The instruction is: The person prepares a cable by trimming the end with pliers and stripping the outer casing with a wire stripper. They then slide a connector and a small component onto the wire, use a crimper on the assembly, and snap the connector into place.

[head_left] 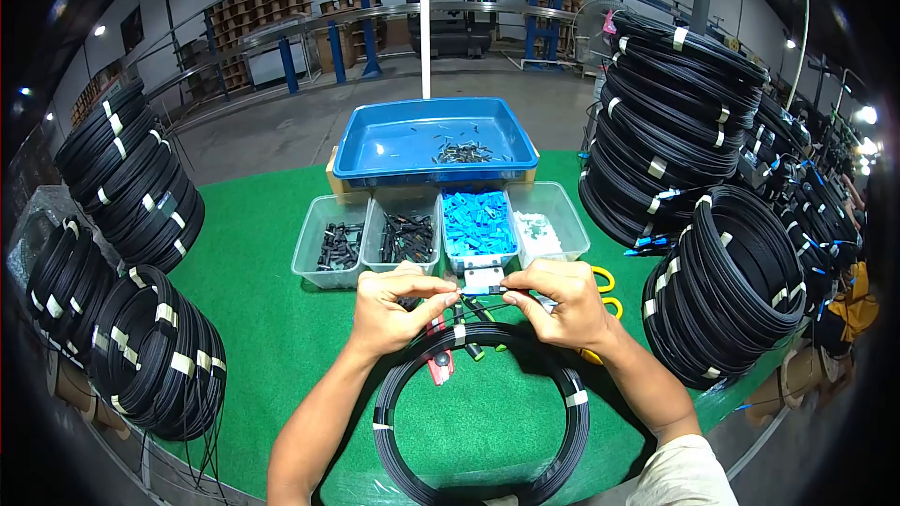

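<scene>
Both hands meet above the near side of the bins, fingertips pinched. My left hand grips one end of a small blue-and-white connector. Thumb and index finger of my right hand close on a short black piece at the connector's other end; its exact kind is mostly hidden. A thin black cable passes just below the fingers. Directly behind the connector is a small white block. Under my wrists lies a taped coil of black cable. A red tool and green-tipped tools lie partly beneath it.
Clear bins hold black parts, more black parts, blue connector housings and white pieces. Behind them stands a blue tray. Cable coils stack left and right. Yellow-handled scissors lie beside my right hand.
</scene>
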### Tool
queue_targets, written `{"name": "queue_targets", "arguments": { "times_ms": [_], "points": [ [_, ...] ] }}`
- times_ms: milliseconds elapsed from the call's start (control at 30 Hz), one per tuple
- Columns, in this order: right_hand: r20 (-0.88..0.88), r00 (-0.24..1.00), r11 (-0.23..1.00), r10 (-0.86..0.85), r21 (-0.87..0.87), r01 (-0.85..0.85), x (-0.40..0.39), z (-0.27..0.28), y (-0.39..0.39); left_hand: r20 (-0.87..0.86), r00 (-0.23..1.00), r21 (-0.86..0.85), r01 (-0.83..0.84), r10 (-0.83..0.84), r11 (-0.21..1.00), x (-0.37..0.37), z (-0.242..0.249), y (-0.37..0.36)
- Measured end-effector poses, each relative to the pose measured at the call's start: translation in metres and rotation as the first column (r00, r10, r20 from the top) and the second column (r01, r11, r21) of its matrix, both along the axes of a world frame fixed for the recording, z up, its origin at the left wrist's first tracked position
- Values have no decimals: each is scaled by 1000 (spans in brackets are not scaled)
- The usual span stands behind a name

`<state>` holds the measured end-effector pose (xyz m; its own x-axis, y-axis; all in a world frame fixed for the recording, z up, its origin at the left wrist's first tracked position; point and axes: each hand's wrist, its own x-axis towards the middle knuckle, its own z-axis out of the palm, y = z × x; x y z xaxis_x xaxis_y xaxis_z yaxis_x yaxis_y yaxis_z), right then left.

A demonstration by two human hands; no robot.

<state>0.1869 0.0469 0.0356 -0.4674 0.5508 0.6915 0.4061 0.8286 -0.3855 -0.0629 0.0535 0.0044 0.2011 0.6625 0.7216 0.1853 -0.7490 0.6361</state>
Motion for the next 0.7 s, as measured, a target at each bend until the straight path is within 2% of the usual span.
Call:
{"name": "queue_targets", "arguments": {
  "times_ms": [133,233,333,400,433,467,533,567,700],
  "points": [
    [-2,1000,1000,-1,4,1,0,-3,1,-8,1000,3,6,-6,1000,1,0,-1],
    [12,1000,1000,1,-22,-1,0,-1,2,-78,997,6,-21,21,1000,-1,4,-1],
    [-12,999,999,47,2,-47,-1,1,3,-8,1000,-64,22,-22,998,-4,7,-1],
    [-5,999,999,45,-31,-45,-1,0,2,24,1000,-201,18,-13,979,-5,8,-2],
    [-5,999,998,45,-32,-45,-1,0,1,-62,998,-99,-4,-3,995,-7,7,1],
    [-6,999,997,52,-48,-52,-2,0,1,-62,998,-99,-4,-3,995,-7,8,0],
    [-9,998,996,59,-65,-60,-2,-1,1,-40,999,-217,18,-27,976,-5,8,-4],
    [-15,998,996,68,-56,-69,-2,-3,2,42,998,-251,47,-38,967,-2,4,-5],
    [-49,995,996,83,-34,-85,-5,-15,4,10,996,-264,84,-85,961,0,1,-6]
  ]
}}
